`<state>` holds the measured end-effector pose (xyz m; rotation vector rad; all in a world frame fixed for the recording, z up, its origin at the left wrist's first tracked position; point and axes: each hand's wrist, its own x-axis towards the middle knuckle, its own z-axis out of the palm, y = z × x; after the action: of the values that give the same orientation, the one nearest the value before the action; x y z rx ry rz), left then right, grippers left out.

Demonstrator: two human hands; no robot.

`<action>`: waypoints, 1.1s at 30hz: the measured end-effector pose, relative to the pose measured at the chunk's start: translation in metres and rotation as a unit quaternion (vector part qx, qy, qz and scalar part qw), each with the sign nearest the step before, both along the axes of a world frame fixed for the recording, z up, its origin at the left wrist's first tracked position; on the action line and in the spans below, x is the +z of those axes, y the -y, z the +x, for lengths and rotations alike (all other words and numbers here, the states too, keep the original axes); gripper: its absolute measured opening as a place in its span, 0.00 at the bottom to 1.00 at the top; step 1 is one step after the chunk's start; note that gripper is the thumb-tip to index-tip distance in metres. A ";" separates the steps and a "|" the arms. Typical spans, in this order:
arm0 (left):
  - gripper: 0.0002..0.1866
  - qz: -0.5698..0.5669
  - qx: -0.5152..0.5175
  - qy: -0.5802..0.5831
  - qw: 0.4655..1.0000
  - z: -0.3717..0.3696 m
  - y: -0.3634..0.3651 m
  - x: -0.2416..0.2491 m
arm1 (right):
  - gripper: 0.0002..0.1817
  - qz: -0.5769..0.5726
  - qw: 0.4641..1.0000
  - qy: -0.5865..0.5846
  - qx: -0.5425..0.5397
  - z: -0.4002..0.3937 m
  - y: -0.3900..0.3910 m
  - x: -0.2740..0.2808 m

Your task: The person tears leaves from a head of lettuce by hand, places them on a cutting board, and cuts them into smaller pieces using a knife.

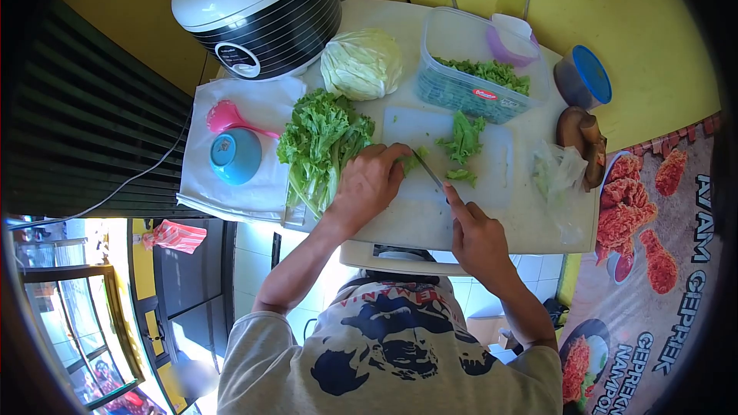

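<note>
My right hand (480, 240) is closed round the handle of a knife (428, 167), its blade pointing up and left over a white cutting board (492, 184). At the board's left side, my left hand (370, 183) presses a piece of lettuce (413, 160) with its fingertips close to the blade. Cut lettuce leaves (463, 138) lie on the board just right of the knife. A leafy lettuce bunch (323, 138) rests left of my left hand, its stems partly behind the wrist.
Behind the board stand a cabbage (361, 64) and a clear plastic container (469, 104) with chopped greens. A rice cooker (261, 23) is at back left, above a blue bowl (235, 155) and pink ladle (224, 117). On the right are a plastic bag (559, 177) and blue-lidded tub (582, 77).
</note>
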<state>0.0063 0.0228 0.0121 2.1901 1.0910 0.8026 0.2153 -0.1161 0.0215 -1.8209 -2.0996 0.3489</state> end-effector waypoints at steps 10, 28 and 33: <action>0.14 0.043 -0.007 0.013 0.999 -0.001 -0.002 -0.006 | 0.39 -0.029 0.999 -0.035 0.008 0.015 0.014 0.012; 0.06 0.039 0.024 0.001 0.999 0.003 0.003 -0.007 | 0.39 0.009 0.999 -0.052 -0.001 0.004 0.000 -0.009; 0.09 -0.012 -0.005 0.033 0.999 0.005 0.001 0.006 | 0.37 0.030 0.994 -0.103 -0.011 0.003 -0.002 -0.010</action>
<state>0.0109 0.0220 0.0182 2.1327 1.0519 0.8464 0.2188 -0.1139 0.0112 -1.6948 -1.9272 0.4435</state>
